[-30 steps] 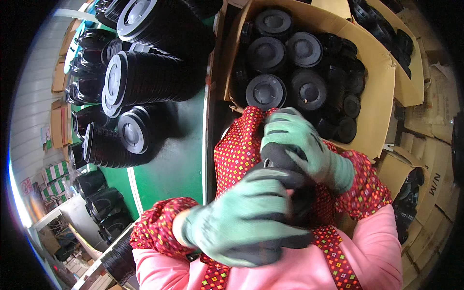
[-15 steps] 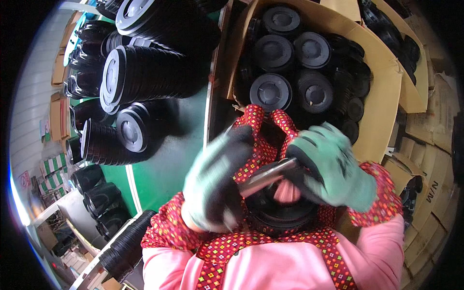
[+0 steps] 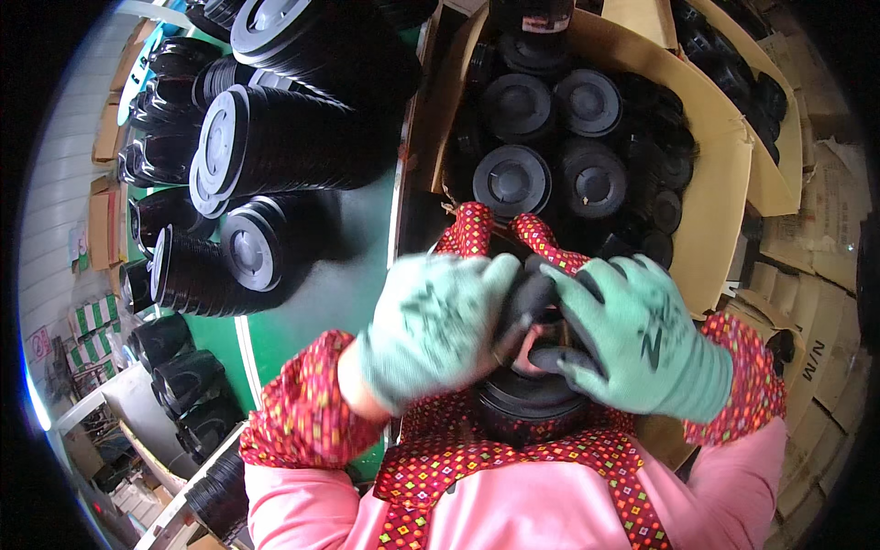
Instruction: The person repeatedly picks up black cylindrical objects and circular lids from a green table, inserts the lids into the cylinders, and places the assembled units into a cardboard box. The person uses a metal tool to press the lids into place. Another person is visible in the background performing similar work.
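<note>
My left hand (image 3: 445, 321) and my right hand (image 3: 637, 335), in light green gloves with black palms, meet in front of my body. Both are closed, with fingers bent inward and fingertips nearly touching. What they grip between them is mostly hidden; only a dark, glossy bit with a pinkish reflection shows. Just under the hands, against my red patterned apron (image 3: 513, 458), sits a round black plastic piece (image 3: 532, 408) with a stepped rim. Beyond the hands, a cardboard carton (image 3: 720, 183) holds several stacks of round black plastic pieces (image 3: 511, 181).
To the left, a green table (image 3: 344, 266) bears long stacks of black round pieces (image 3: 284, 142) lying on their sides. A glossy black piece (image 3: 532, 16) is at the carton's far end. More cartons (image 3: 779, 174) stand on the right.
My hands have come together; the shiny dark strip that spanned them is now mostly hidden. My left hand has turned its back upward. A glossy black piece now shows at the carton's far end.
</note>
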A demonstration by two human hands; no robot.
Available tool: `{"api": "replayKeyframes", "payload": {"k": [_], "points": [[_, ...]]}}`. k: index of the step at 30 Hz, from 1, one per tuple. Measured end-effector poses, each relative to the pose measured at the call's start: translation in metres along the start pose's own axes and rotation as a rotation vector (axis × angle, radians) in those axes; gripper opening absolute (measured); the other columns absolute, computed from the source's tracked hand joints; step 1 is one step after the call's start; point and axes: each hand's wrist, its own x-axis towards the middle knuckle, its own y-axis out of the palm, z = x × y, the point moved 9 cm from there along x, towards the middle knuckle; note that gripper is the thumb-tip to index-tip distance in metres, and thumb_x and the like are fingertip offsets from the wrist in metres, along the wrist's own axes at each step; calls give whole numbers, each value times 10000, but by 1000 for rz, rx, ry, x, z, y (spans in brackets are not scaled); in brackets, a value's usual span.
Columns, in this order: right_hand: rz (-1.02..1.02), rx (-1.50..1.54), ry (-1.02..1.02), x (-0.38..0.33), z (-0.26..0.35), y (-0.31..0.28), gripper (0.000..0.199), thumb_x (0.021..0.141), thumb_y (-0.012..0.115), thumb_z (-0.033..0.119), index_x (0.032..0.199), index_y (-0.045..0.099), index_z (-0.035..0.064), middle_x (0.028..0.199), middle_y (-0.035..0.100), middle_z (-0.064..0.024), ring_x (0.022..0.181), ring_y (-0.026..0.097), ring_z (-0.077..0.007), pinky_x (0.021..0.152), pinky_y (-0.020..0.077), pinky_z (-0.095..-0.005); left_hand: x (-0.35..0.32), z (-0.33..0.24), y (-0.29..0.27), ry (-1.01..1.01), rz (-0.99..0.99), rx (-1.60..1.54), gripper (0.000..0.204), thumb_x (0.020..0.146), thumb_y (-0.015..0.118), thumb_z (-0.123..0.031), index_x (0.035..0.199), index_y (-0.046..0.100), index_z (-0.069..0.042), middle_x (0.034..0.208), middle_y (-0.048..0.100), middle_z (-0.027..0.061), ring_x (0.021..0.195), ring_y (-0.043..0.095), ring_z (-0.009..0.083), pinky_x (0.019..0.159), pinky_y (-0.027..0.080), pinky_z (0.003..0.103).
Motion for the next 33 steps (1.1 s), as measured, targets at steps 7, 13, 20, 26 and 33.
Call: {"api": "replayKeyframes", "payload": {"k": [7,13,20,26,33], "points": [[194,-28,113,3,31,-21,727,864,774,359,1388,560,-97,1200,644,-243,934,665,-362,832,513,-453,31,47,47,397,-162,-422,262,859,705,-241,1023,711,-36,829,691,164,744,672,392,659,506,454],[-24,335,-184,-5,-29,-36,317,996,680,203,1260,694,27,1024,705,-176,796,702,-357,779,583,-437,-7,-27,-34,354,-411,-128,369,809,819,-243,1102,720,-42,1119,681,147,987,669,359,872,535,468],[-82,1112,-186,81,-57,34,308,1067,624,221,1231,733,-16,1219,741,-114,1091,687,-170,976,545,-339,-12,-51,-15,331,-280,-96,378,777,872,-233,1102,779,-63,1097,719,109,965,704,314,840,583,418],[-48,1379,-481,95,-16,57,319,1049,619,170,1311,672,-4,1293,683,-122,1190,635,-197,1059,502,-369,-11,-64,-22,375,-276,26,301,756,875,-173,1025,787,-71,1075,683,85,951,655,302,785,528,418],[-31,1328,-612,91,-16,57,307,1025,627,124,1298,663,-12,1309,654,-140,1212,620,-257,1075,488,-423,25,-127,5,517,-139,56,539,797,634,-287,1272,702,-42,1256,660,145,1135,622,323,923,551,444]]}}
